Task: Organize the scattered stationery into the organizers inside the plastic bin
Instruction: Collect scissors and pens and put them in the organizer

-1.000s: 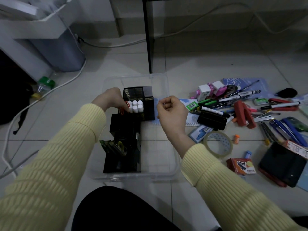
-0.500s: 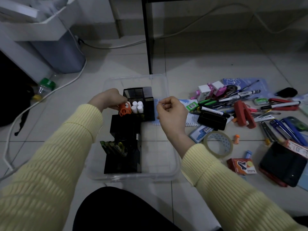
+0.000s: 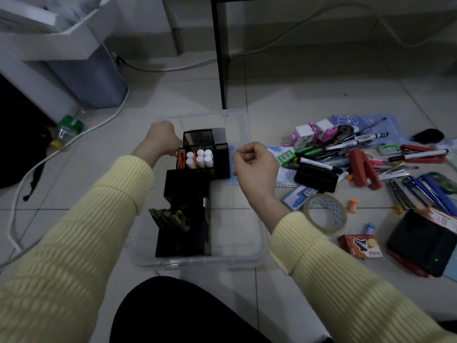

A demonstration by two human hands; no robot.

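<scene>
Fingers of my left hand point down to the orange scissors, which stand in the narrow left slot of the black mesh organizer. The fingertips are right at the handles, but the back of the hand covers them, so I cannot tell if they pinch the scissors or only touch them. Just right of these fingers, in the same organizer, a group of white tubes stands upright, packed close together. The organizer sits at the far end of the clear plastic bin. Nearer to me than the fingers, a second black organizer is also inside the bin, with a green and black pack leaning in it.

The fingers of my right hand are curled in, with the thumb laid against the forefinger, and I see nothing held in them. This hand hangs over the right edge of the bin, just beside the mesh organizer. To the right of these fingers the scattered stationery lies on the tiled floor: green-handled markers, a red stapler, and nearer to me a tape roll and a small red box.
</scene>
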